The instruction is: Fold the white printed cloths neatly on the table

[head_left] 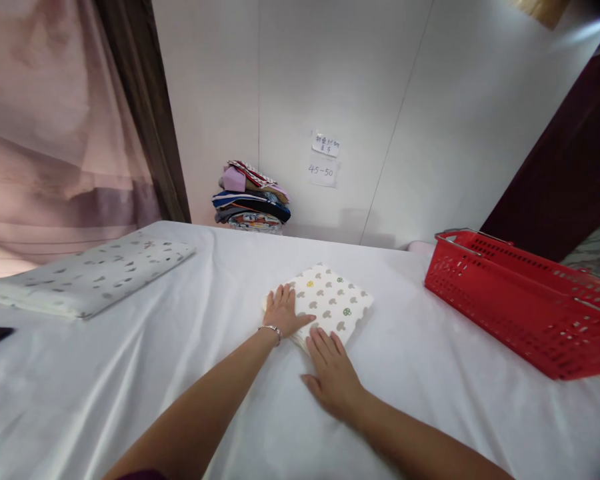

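Over on the right stands a red basket [500, 307], its contents hard to make out. The folded white cloth [333, 299], dotted with grey, green and yellow motifs, lies mid-table under the left hand [284, 316], fingers slightly spread; the right hand [336, 381], fingers nearly together, touches its near edge. A white sheet [405, 340] fronts the pale wall [290, 80].

Lower paper slip [323, 173] on white wall panel [330, 73]: handwritten "45-50". Upper paper slip [325, 144], same panel: handwritten Chinese characters, not reliably legible.
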A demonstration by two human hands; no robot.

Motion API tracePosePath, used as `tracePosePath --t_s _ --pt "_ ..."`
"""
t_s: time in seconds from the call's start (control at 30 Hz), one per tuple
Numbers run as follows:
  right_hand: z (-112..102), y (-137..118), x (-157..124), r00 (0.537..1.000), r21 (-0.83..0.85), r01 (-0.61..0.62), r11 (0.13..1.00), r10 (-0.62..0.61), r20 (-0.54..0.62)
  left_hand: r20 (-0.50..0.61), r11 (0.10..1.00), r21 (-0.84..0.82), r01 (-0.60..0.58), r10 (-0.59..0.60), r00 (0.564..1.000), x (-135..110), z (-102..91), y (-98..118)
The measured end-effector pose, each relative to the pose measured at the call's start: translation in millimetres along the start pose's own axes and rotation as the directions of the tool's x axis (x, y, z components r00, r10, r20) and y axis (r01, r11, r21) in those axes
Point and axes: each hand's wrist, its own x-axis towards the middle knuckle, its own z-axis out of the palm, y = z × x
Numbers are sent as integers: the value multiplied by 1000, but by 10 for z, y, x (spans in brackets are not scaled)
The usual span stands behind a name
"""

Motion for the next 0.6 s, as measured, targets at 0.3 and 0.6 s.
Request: tracePosePath --t_s 0.3,0.6 --pt "-110 -2 -23 1000 24 18 1000 -19 23 24 997 -41 64 -63 998 137 -132 -187" --pt "-137 189 -57 999 16 21 1000 -22 46 68 978 -66 196 -192 979 226 -376 -271"
